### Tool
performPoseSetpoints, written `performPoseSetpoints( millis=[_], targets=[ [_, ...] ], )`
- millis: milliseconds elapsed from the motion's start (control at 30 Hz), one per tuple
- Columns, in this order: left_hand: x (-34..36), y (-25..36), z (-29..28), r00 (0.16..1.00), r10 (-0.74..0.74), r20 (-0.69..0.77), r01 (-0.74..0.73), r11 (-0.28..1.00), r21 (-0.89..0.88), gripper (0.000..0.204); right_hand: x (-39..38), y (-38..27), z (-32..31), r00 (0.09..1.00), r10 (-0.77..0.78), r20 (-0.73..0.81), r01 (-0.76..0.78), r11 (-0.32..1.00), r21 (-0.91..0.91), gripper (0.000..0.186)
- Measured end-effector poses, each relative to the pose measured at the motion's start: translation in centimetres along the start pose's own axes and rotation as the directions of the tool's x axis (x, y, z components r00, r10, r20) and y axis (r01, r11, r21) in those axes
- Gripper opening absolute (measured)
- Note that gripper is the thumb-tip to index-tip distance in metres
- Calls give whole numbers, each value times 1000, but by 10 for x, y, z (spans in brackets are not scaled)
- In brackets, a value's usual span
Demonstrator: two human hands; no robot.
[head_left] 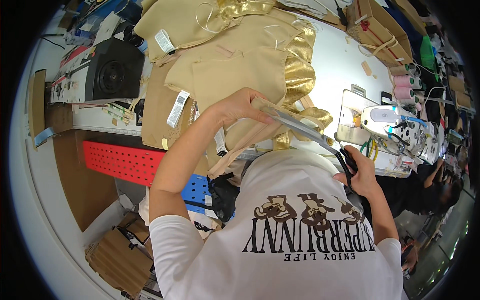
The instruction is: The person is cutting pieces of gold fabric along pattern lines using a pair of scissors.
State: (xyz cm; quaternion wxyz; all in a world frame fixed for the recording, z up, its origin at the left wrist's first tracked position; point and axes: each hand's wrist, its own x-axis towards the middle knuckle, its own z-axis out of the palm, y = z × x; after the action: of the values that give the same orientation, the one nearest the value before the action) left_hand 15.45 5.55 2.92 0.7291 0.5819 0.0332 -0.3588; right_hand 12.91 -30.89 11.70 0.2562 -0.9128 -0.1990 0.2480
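My left hand (241, 107) pinches the folded edge of a beige fabric piece (252, 134), which hangs toward my body. In my right hand (362, 173) is a pair of large scissors (304, 131) with black handles and silver blades. The blades point left, and their tips lie close to my left fingers at the fabric edge. Whether the blades are parted there is hard to see. Beyond my hands, beige garments (240, 70) lie spread in a pile, with shiny gold ruffles (300, 70) along their right side and white labels (177, 109) on the left.
To the right stands a white sewing machine (387, 122), with pink thread spools (404, 93) behind it. A cardboard box (376, 31) is at the back right. A black device (112, 75) sits at the left, above a red perforated panel (125, 162). Another person (440, 196) is at far right.
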Motion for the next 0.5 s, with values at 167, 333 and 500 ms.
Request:
performPoseSetpoints(
  millis=[167,333,500],
  targets=[
    [-1,0,2,1000,-9,-14,9,1000,-19,36,2,-2,0,992,49,113,-54,997,47,71],
    [2,-4,1,1000,-11,-6,11,999,30,38,2,-2,6,992,17,129,-24,999,49,62],
    [3,-6,-1,1000,-4,-19,5,1000,19,41,3,3,17,995,-56,83,51,996,68,55]
  ],
)
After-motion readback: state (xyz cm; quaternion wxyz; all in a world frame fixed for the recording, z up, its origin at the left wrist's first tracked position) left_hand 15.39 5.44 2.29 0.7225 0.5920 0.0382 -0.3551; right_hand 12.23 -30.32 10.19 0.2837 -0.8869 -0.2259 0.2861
